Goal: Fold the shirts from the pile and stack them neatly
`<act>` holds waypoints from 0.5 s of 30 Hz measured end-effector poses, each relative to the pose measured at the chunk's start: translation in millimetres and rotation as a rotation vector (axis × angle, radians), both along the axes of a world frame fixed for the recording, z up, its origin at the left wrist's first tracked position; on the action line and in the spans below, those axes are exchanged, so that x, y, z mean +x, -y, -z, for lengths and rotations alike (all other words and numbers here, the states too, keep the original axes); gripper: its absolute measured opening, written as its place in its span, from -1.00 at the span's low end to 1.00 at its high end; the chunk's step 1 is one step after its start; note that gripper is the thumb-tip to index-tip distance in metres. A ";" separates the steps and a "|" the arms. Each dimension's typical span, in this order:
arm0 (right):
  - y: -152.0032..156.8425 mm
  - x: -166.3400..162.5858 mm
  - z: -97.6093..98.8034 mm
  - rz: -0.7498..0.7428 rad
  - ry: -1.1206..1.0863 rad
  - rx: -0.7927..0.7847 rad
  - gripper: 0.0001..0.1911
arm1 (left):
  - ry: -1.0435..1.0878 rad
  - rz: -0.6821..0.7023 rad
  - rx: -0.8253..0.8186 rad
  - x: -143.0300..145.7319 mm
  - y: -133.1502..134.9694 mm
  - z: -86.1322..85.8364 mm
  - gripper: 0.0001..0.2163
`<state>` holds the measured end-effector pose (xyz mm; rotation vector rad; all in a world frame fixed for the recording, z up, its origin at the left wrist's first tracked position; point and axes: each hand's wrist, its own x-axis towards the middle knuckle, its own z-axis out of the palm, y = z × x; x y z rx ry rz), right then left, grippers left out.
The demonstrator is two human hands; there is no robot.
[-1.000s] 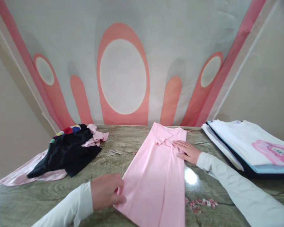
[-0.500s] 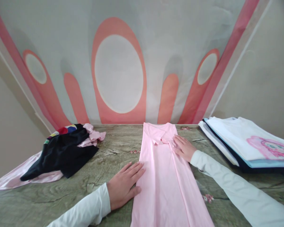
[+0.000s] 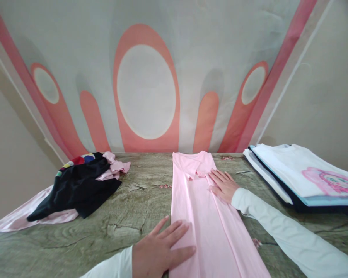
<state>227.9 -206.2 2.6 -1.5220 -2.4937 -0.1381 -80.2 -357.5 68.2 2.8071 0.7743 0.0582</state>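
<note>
A pink T-shirt (image 3: 204, 216) lies lengthwise on the table in front of me, both sides folded in to make a long strip. Its neckline is at the far end, and its lower end runs out of view. My left hand (image 3: 164, 247) rests with fingers spread on the shirt's left edge, low in the view. Flat against the right edge, just below the folded sleeves, lies my right hand (image 3: 224, 185), fingers stretched out. Neither hand grips the cloth.
A stack of folded shirts (image 3: 290, 170), white with a pink print on top, stands at the right. On the left is a loose heap of clothes, with a black garment (image 3: 78, 185) over pink ones. The wood-patterned table (image 3: 127, 212) ends at a patterned backdrop (image 3: 188, 46).
My left hand has slid nearer and a little to the right along the shirt, its fingers spreading wider. My right hand moved slightly, and the shirt's far end shifted a little left.
</note>
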 end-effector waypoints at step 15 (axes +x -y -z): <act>118.3 55.8 -27.7 -0.486 -0.143 0.077 -0.64 | 0.014 0.103 0.135 -1.0 -13.8 -22.9 -0.73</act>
